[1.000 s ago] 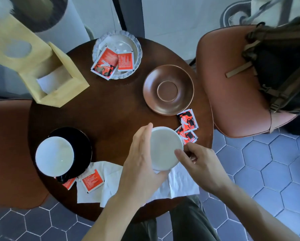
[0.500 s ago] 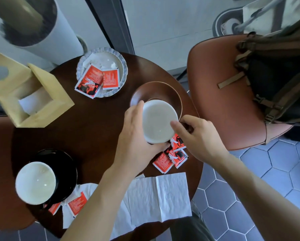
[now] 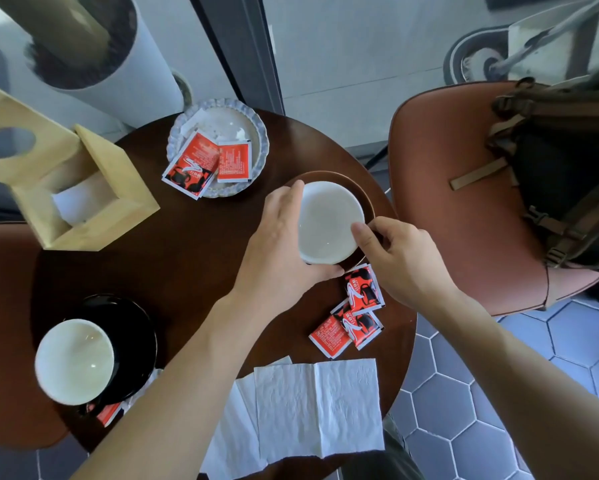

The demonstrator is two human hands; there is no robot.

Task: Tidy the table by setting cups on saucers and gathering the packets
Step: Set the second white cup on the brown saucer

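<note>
A round dark brown wooden table [image 3: 187, 258] fills the middle of the view, with a rust-brown leather chair [image 3: 464, 209] beside it on the right carrying a dark olive backpack [image 3: 565, 174]. A pale wooden tissue box [image 3: 66, 178] stands on the table's far left. White paper napkins [image 3: 319, 407] are spread unfolded at the near edge. A black glossy saucer [image 3: 135, 344] at the near left carries a white ceramic cup [image 3: 74, 362]. A scalloped pale grey dish [image 3: 249, 129] at the far side holds two red packets [image 3: 208, 162], one overhanging its rim. A brown round saucer [image 3: 357, 190] lies right of centre, and a second white cup [image 3: 329, 221] is seen over it; whether it rests on the saucer cannot be told. This cup is gripped from both sides: the left hand [image 3: 277, 258] is curled round its left wall, and the right hand [image 3: 405, 261] is closed at its right side, thumb on the rim. Three red and black packets [image 3: 353, 313] lie loose just near of the brown saucer, overlapping.
</note>
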